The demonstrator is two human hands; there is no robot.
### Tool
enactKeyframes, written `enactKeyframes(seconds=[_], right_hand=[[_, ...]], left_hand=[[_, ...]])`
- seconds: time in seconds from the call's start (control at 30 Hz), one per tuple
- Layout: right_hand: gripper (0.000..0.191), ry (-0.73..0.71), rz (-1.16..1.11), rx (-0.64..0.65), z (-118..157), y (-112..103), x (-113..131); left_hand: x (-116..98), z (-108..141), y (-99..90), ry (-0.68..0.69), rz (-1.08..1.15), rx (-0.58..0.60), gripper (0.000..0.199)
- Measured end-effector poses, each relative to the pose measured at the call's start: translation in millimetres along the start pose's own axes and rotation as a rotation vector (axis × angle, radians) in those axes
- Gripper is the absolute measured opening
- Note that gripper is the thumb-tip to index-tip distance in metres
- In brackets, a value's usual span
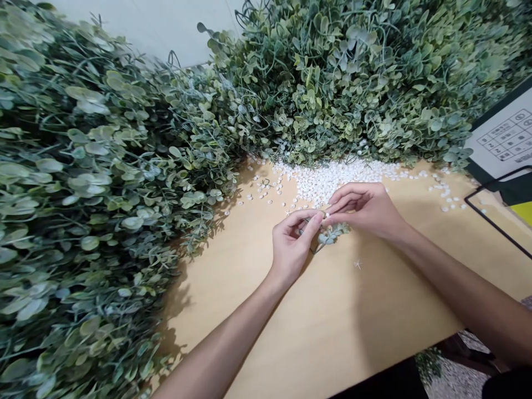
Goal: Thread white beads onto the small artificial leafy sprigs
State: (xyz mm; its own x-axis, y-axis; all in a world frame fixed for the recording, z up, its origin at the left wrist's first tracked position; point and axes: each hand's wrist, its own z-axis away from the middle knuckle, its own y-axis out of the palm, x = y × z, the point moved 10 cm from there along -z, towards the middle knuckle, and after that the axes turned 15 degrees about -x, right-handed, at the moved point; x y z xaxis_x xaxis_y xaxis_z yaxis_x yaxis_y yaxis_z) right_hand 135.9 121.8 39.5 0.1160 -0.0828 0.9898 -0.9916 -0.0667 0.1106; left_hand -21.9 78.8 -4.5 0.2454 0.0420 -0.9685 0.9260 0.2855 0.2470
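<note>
My left hand [293, 241] is closed in a pinch on a small leafy sprig [331, 235], whose pale green leaves hang below the fingers. My right hand [366, 209] meets it at the fingertips, thumb and fingers pinched round a tiny white piece [326, 214] at the sprig's stem. Just beyond both hands lies a spread pile of small white pieces [320, 180] on the wooden table [257, 288]. A thin white star-shaped piece [358, 264] rests on the table below my right hand.
Heaps of green artificial foliage [100, 183] line the left side and the back [353, 83]. At the right stand a dark box with a printed label [509, 133] and a black wire frame [494, 221]. The table's near edge shows at the lower right.
</note>
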Motion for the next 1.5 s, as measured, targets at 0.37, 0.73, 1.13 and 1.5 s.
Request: enactKeyframes(seconds=[0.37,0.73,1.13,1.5], right_hand=[[0.044,0.076,-0.022,0.038,-0.9,3.5,-13.3],[0.045,0.091,-0.054,0.022,0.6,3.6,-19.4],[0.048,0.115,-0.085,0.001,0.8,2.8,-18.2],[0.010,-0.510,0.518,-0.492,-16.0,-64.5,28.3]], left_hand=[[-2.2,-3.7,-3.0,0.015,0.035,-0.024,0.020],[0.9,-5.5,-5.7,-0.002,0.058,-0.029,0.021],[-2.2,-3.9,-2.4,0.019,0.072,-0.028,0.024],[-5.8,3.9,14.8,0.052,-0.097,0.096,0.069]])
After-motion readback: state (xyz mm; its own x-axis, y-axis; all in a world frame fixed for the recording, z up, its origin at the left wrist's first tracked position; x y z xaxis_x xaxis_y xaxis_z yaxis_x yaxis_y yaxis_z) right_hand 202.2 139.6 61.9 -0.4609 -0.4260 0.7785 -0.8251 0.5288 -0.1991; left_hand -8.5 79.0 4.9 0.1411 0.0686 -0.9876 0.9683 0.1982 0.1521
